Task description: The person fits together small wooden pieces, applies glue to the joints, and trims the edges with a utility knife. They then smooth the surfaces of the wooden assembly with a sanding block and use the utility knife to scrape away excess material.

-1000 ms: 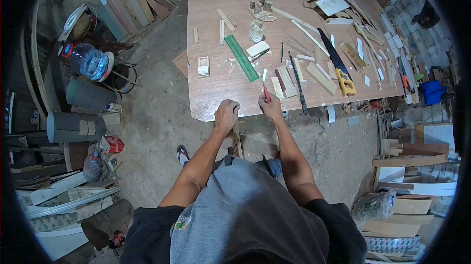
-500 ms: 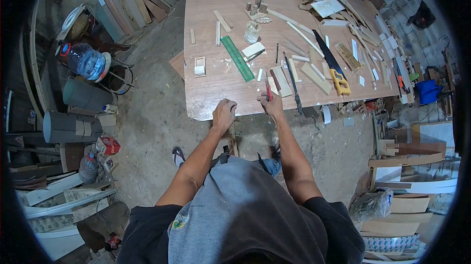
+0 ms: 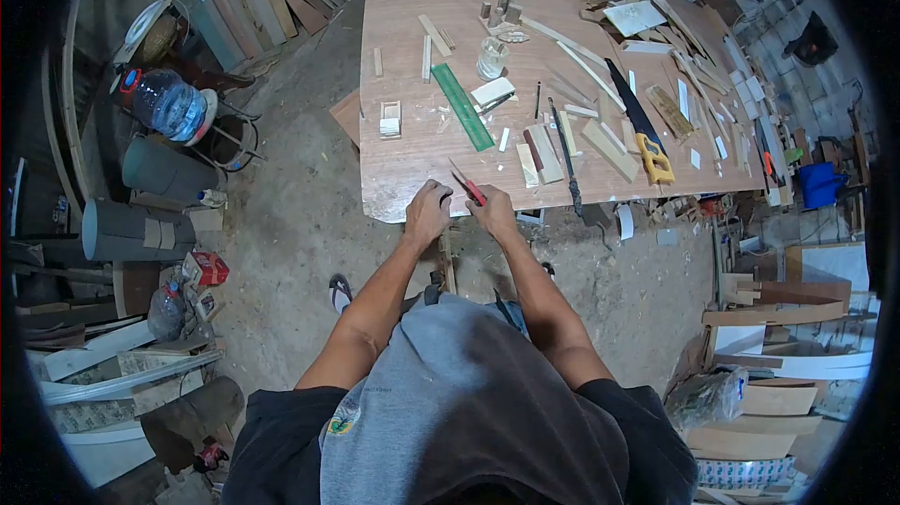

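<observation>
My right hand (image 3: 493,213) is closed around a red-handled cutter (image 3: 476,193) with a slim pointed blade; its exact kind is too small to tell. The blade points up and left over the table's near edge. My left hand (image 3: 428,212) is just left of it, fingers pinched, with a small dark patch at the fingertips that I cannot make out. Beyond the hands on the table lie a green ruler (image 3: 462,106), a small wooden model piece (image 3: 390,120), a white block (image 3: 493,91) and a glass jar (image 3: 491,59).
The wooden table (image 3: 403,167) also bears a yellow-handled handsaw (image 3: 637,120), wood strips (image 3: 609,150), a dark rod (image 3: 566,158) and a pile of offcuts (image 3: 647,17). A water bottle (image 3: 169,104) on a stool and grey cylinders (image 3: 127,228) stand at left.
My right hand has moved left, close to my left hand. The red-handled cutter has swung from nearly upright to slanting up-left. The view has shifted slightly.
</observation>
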Motion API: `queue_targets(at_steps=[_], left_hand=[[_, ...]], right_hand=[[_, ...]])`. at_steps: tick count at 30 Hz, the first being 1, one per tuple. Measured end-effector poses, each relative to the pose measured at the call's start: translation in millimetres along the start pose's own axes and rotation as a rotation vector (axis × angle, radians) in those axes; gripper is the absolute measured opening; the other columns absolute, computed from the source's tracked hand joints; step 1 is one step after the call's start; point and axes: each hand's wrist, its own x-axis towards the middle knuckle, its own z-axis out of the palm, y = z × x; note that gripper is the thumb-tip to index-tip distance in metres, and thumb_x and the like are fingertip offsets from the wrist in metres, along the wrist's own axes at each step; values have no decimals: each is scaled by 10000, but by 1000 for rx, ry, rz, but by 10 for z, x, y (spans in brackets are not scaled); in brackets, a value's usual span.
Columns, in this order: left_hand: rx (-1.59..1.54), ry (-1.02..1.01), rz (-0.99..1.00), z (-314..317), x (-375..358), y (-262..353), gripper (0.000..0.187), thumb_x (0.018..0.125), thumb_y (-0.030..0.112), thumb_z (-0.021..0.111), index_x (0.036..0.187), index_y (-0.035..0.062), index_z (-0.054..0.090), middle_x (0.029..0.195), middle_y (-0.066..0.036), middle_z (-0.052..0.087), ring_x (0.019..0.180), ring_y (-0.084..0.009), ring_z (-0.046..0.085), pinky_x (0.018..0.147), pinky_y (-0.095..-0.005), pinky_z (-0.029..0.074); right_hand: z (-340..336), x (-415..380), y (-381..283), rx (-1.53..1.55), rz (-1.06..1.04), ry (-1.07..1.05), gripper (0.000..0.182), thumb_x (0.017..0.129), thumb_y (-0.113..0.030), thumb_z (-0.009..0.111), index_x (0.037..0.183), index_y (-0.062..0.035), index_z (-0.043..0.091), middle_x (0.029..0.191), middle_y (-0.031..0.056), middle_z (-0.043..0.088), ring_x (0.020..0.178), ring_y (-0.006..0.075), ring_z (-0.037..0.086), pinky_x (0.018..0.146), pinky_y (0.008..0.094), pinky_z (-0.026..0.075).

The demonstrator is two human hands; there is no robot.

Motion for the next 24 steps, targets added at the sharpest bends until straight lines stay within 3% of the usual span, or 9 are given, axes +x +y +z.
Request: queue_targets(at_steps=[5, 7, 10, 14, 16, 17, 19, 23, 24], left_hand=[[3, -19, -24, -11, -8, 3, 189, 892, 152, 638, 1046, 68, 711, 1034, -123, 621, 977, -338, 625, 840, -436, 516], [28, -24, -32, -17, -12, 43, 194, 893, 167, 644, 1049, 77, 715, 1031, -116, 625, 982, -330, 624, 836, -436, 520], [138, -24, 35, 25, -9, 85, 192, 893, 224, 662, 1041, 123, 730, 1030, -75, 642, 990, -296, 617, 811, -446, 539], [171, -39, -28, 95, 48, 100, 183, 892, 226, 663, 1028, 125, 734, 1043, -70, 645, 984, -297, 614, 815, -441, 537], [164, -34, -18, 99, 57, 90, 176, 896, 231, 656, 1005, 122, 739, 1046, -69, 651, 973, -299, 615, 818, -435, 535], [165, -37, -19, 96, 63, 80, 176, 896, 231, 656, 1005, 122, 739, 1046, -69, 651, 973, -299, 615, 818, -435, 535], [139, -41, -4, 81, 69, 65, 165, 894, 225, 654, 982, 118, 743, 1034, -69, 657, 972, -299, 616, 824, -431, 533], [103, -24, -15, 50, 64, 107, 181, 897, 239, 655, 972, 107, 753, 1003, -76, 664, 962, -298, 619, 846, -410, 513], [115, -35, -27, 56, 70, 119, 182, 898, 239, 654, 968, 103, 753, 1003, -77, 665, 966, -299, 619, 846, -412, 513]], right_hand=[[68, 23, -27, -52, -53, -5, 252, 798, -151, 733, 1016, -26, 717, 965, 206, 689, 895, 408, 657, 805, 442, 523], [41, 40, -12, -160, -15, 27, 206, 846, -194, 683, 968, -30, 703, 976, 218, 676, 929, 428, 647, 811, 503, 510], [-29, 122, 48, -101, 21, 98, 211, 847, -198, 685, 976, -31, 702, 969, 225, 671, 926, 434, 645, 803, 505, 508], [-72, 236, 48, -62, 21, 35, 217, 849, -200, 692, 975, -23, 698, 959, 237, 670, 921, 446, 640, 800, 499, 508], [-45, 271, 78, -16, -144, -58, 240, 831, -151, 710, 1018, 0, 708, 981, 211, 690, 861, 354, 681, 796, 416, 522], [-42, 271, 101, -14, -142, -58, 240, 831, -151, 710, 1018, 0, 708, 981, 211, 690, 861, 354, 681, 796, 416, 522], [-95, 248, 42, 152, 30, -128, 168, 844, -79, 659, 989, 6, 680, 924, 196, 702, 876, 319, 692, 811, 381, 529], [-53, 247, 294, 425, 31, -101, 200, 837, 17, 610, 1032, 21, 655, 902, 133, 715, 876, 218, 686, 825, 322, 524], [-80, 241, 301, 423, 51, -122, 284, 832, 69, 599, 1114, 50, 623, 928, 103, 699, 914, 184, 673, 836, 302, 518]])
